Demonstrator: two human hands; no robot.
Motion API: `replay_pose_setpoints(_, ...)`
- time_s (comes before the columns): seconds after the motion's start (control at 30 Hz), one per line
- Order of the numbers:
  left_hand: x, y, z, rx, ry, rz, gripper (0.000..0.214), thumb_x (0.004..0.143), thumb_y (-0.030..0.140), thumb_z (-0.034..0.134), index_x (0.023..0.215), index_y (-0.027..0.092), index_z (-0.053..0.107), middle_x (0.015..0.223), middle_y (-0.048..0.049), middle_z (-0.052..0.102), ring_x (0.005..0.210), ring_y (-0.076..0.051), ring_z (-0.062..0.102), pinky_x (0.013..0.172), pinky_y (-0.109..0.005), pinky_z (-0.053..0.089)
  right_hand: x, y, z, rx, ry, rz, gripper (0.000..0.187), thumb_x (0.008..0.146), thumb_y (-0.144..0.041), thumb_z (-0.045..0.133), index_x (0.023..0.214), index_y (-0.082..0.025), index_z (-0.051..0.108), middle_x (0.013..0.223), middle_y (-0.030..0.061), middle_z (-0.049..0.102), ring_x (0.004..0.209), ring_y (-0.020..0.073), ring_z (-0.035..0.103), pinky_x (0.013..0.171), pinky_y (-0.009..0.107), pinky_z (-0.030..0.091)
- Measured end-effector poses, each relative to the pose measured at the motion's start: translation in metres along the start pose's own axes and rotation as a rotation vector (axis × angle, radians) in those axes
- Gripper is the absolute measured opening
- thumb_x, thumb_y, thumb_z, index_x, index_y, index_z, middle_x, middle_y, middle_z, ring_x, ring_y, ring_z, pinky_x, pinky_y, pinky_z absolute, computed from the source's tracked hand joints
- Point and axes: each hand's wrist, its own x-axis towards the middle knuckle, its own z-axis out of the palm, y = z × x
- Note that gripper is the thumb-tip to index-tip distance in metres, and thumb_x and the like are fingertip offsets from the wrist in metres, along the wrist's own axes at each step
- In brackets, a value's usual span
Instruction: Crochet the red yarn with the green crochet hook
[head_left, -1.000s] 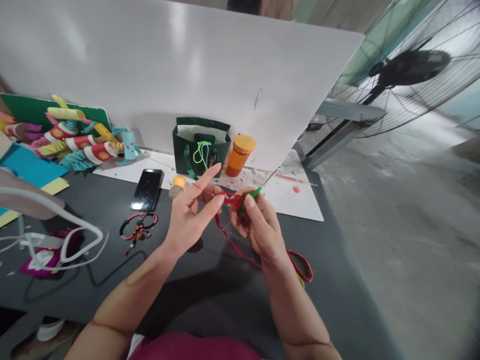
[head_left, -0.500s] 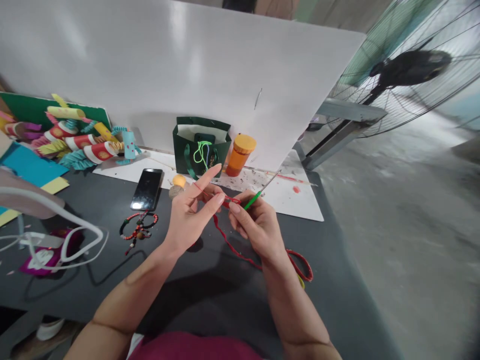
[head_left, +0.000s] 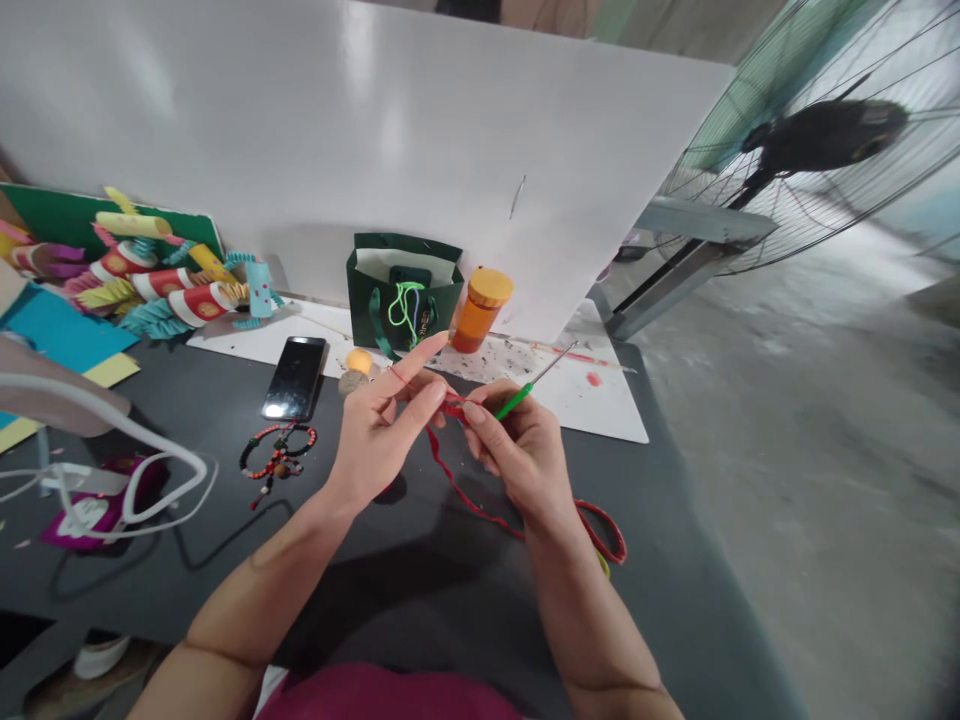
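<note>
My left hand (head_left: 381,425) pinches a piece of red yarn work (head_left: 452,404) between thumb and fingers. Its index finger is stretched out, and a thin red strand crosses it. My right hand (head_left: 521,445) is closed around a crochet hook with a green grip (head_left: 514,401). The hook's metal shaft points up and to the right, while the other end is hidden in the fingers. My right thumb and fingertip touch the right end of the red work. From between the hands a braided red cord (head_left: 465,495) hangs to the table and passes under my right wrist.
A dark green paper bag (head_left: 367,310) and an orange jar (head_left: 475,325) stand behind my hands. Left lie a phone (head_left: 294,378), beaded bracelets (head_left: 279,455) and white cables (head_left: 180,452). Paper crafts (head_left: 191,300) are at the far left. A fan (head_left: 832,135) stands right, beyond the table.
My right hand has shifted slightly to the right with the crochet hook, and the hook's metal end has moved the same way. My left hand's index finger has moved a little right.
</note>
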Motion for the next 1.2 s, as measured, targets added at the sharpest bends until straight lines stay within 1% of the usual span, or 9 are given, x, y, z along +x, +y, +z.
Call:
replay_pose_setpoints(0.1,0.0,0.001,-0.003,0.086,0.02,0.049,0.036,0.098,0.034,0.066,0.131,0.025,0.075,0.085,-0.0031,0.079,0.067,-0.014,0.066,0.072,-0.03,0.06,-0.001,-0.001,-0.002,0.002,0.012,0.012,0.03,0.087,-0.049,0.076,0.082,-0.022,0.063,0.049,-0.0088,0.053,0.04,0.0065,0.04,0.043,0.023,0.036)
replay_pose_setpoints(0.2,0.0,0.002,-0.008,0.196,0.051,0.123,0.035,0.099,0.035,0.064,0.131,0.027,0.075,0.087,-0.0032,0.081,0.069,-0.014,0.068,0.076,-0.031,0.059,-0.001,-0.002,-0.005,0.009,-0.001,0.018,0.03,0.087,-0.049,0.076,0.082,-0.022,0.064,0.048,-0.009,0.053,0.039,0.0059,0.039,0.042,0.022,0.034)
replay_pose_setpoints(0.33,0.003,0.001,-0.015,0.227,0.084,0.198,0.033,0.101,0.034,0.062,0.132,0.031,0.074,0.088,-0.0016,0.081,0.067,-0.012,0.067,0.073,-0.028,0.058,-0.001,-0.003,-0.007,0.027,-0.02,0.022,0.027,0.088,-0.045,0.077,0.082,-0.022,0.064,0.048,-0.0089,0.054,0.039,0.0046,0.037,0.04,0.02,0.031)
replay_pose_setpoints(0.53,0.01,-0.002,-0.022,0.173,0.182,0.263,0.033,0.1,0.036,0.064,0.13,0.029,0.075,0.079,-0.0015,0.079,0.06,-0.01,0.064,0.064,-0.025,0.057,-0.002,-0.006,-0.007,0.014,-0.004,0.066,0.03,0.086,-0.046,0.078,0.081,-0.021,0.063,0.048,-0.0085,0.054,0.039,0.0046,0.037,0.039,0.02,0.029)
replay_pose_setpoints(0.7,0.015,-0.002,-0.029,0.082,0.271,0.257,0.032,0.097,0.038,0.069,0.127,0.031,0.077,0.074,0.0,0.076,0.058,-0.011,0.064,0.063,-0.027,0.058,-0.002,-0.003,-0.009,0.056,-0.02,0.066,0.029,0.087,-0.045,0.078,0.083,-0.021,0.063,0.048,-0.0087,0.054,0.038,0.0041,0.036,0.037,0.019,0.025)
replay_pose_setpoints(0.8,0.019,0.002,-0.032,0.02,0.306,0.211,0.03,0.094,0.037,0.072,0.122,0.033,0.079,0.072,0.0002,0.075,0.055,-0.012,0.061,0.058,-0.028,0.057,-0.003,-0.003,-0.009,0.049,-0.027,0.062,0.028,0.087,-0.045,0.078,0.082,-0.021,0.063,0.048,-0.0088,0.054,0.039,0.0041,0.036,0.038,0.019,0.026)
replay_pose_setpoints(0.93,0.023,0.006,-0.032,-0.103,0.31,0.143,0.026,0.088,0.039,0.079,0.113,0.033,0.082,0.07,0.0008,0.074,0.053,-0.011,0.059,0.053,-0.027,0.054,-0.003,-0.004,-0.009,0.025,-0.05,0.04,0.027,0.089,-0.044,0.077,0.081,-0.022,0.064,0.048,-0.0087,0.054,0.039,0.0044,0.036,0.039,0.02,0.028)
replay_pose_setpoints(1.03,0.025,0.007,-0.034,-0.198,0.359,0.13,0.026,0.084,0.037,0.083,0.109,0.033,0.083,0.07,0.0015,0.074,0.053,-0.01,0.058,0.052,-0.024,0.053,-0.003,-0.005,-0.01,0.011,-0.059,0.022,0.025,0.09,-0.042,0.076,0.081,-0.021,0.064,0.048,-0.0089,0.055,0.039,0.0042,0.035,0.04,0.02,0.029)
replay_pose_setpoints(1.2,0.03,0.005,-0.044,-0.286,0.449,0.105,0.018,0.088,0.031,0.08,0.105,0.035,0.082,0.073,0.002,0.074,0.053,-0.009,0.057,0.052,-0.022,0.054,-0.003,-0.005,-0.01,-0.014,-0.068,0.019,0.026,0.09,-0.042,0.076,0.08,-0.021,0.065,0.048,-0.0087,0.055,0.039,0.0046,0.036,0.04,0.02,0.029)
